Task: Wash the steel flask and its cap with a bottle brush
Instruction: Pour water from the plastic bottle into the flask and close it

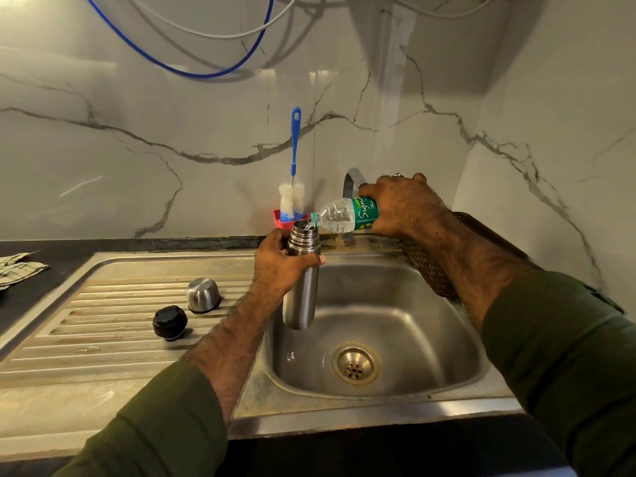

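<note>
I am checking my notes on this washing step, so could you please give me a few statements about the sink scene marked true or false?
1. The left hand grips the steel flask over the sink basin. True.
2. The right hand holds the bottle brush. False: it tips a plastic water bottle at the flask's mouth; the bottle brush stands in a red holder.
3. The steel cap is screwed onto the flask. False: it sits on the drainboard.
4. The black stopper lies beside the steel cap. True.

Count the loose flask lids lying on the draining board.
2. The steel cup cap stands upside down on the ridged draining board; the black stopper sits just in front of it, to its left. None seems hidden.
</note>
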Demonstrator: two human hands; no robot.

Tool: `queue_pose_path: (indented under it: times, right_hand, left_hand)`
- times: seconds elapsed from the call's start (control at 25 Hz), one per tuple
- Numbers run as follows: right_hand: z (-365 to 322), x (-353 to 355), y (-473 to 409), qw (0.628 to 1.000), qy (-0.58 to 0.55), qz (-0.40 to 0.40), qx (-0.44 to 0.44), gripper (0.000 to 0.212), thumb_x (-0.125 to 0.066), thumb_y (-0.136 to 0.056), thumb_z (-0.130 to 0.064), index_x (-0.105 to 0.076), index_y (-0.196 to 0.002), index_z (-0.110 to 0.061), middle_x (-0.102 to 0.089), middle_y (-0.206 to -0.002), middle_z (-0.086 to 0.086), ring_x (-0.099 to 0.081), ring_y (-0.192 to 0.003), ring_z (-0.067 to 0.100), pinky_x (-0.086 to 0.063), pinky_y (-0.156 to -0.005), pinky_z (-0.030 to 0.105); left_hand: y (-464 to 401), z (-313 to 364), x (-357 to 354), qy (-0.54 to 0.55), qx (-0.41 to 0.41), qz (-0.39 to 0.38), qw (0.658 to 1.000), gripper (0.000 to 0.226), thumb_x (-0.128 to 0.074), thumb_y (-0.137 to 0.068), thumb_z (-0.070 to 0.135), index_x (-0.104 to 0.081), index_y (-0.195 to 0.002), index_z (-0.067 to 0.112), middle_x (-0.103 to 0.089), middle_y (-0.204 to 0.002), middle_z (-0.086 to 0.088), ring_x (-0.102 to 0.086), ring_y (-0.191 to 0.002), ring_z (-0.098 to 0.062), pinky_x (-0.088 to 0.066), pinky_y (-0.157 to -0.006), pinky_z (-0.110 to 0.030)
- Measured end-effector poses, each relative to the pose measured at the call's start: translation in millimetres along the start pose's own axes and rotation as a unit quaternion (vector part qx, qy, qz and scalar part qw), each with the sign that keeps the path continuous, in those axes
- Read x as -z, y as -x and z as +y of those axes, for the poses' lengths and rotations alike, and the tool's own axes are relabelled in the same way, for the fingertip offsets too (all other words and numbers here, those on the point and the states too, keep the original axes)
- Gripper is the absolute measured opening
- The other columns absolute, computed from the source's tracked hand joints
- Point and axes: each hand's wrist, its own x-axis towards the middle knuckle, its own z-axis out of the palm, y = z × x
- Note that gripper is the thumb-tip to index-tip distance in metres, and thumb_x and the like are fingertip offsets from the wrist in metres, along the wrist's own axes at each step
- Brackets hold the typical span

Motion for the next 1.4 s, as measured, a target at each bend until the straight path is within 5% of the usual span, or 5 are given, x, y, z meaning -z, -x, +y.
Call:
queue_pose_path:
  times: [1.04,1.4]
  right_hand:
    - [-2.8,11.3,0.2,0.999,0.043,0.007,0.011,0.072,-0.075,-0.081,-0.05,-0.046,-0.146,-0.035,-0.061,-0.126,0.005,-0.057,-0.115,0.026,-0.04,-0.105,0.056]
    - [-7.7,14.6,2.5,0.998,0.061,0.011,0.014,0.075,-0.075,-0.082,-0.056,-0.045,-0.147,-0.035,-0.06,-0.131,0.006,-0.056,-0.12,0.027,-0.039,-0.106,0.057]
  left_hand:
    - [0.8,-3.1,-0.4,0.002,-0.003,0.004,1.0,0.073,-0.102,-0.063,0.024,-0.065,-0.126,0.013,-0.074,-0.115,-0.001,-0.071,-0.103,-0.017,-0.061,-0.089,-0.032]
    - [2.2,-4.2,0.3,0.006,-0.004,-0.004,1.0,0.071,-0.101,-0.065,0.022,-0.065,-0.126,0.015,-0.072,-0.109,0.006,-0.068,-0.097,-0.006,-0.059,-0.085,-0.027]
